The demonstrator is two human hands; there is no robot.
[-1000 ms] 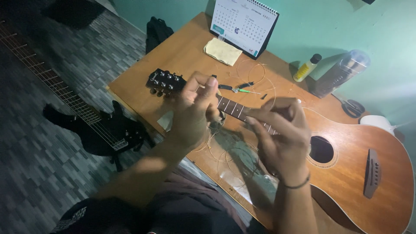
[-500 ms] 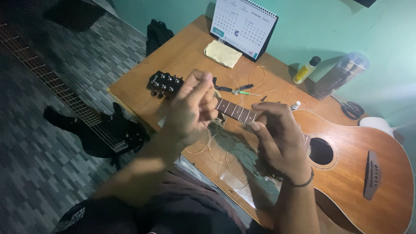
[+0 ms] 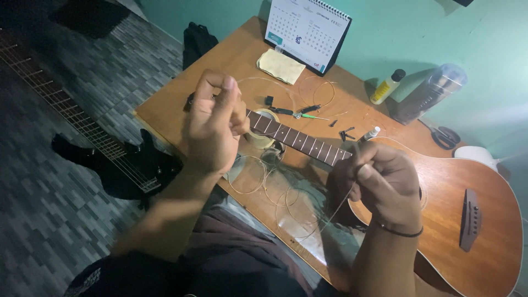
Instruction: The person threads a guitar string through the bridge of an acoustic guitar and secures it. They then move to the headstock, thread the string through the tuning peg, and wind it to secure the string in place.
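Two hands, left grip (image 3: 215, 124) and right grip (image 3: 379, 181) both pinching a thin guitar string (image 3: 335, 212), hover over a wooden bench (image 3: 181, 102) bearing an acoustic guitar (image 3: 467, 187), beside a teal wall (image 3: 418, 33).

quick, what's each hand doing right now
Left hand: raised above the guitar neck, fingers pinched; what it holds cannot be told.
Right hand: closed on a thin string.

Home room used as a hobby repair corner, as shown by: wooden tabletop (image 3: 181, 104) set against a plain teal wall (image 3: 418, 33); desk calendar (image 3: 308, 33), cloth (image 3: 280, 66), small bottle (image 3: 386, 87) & scissors (image 3: 444, 136) laid out on it; acoustic guitar (image 3: 473, 214) placed across it; electric guitar (image 3: 110, 159) laid on a grey brick-pattern floor (image 3: 49, 231).
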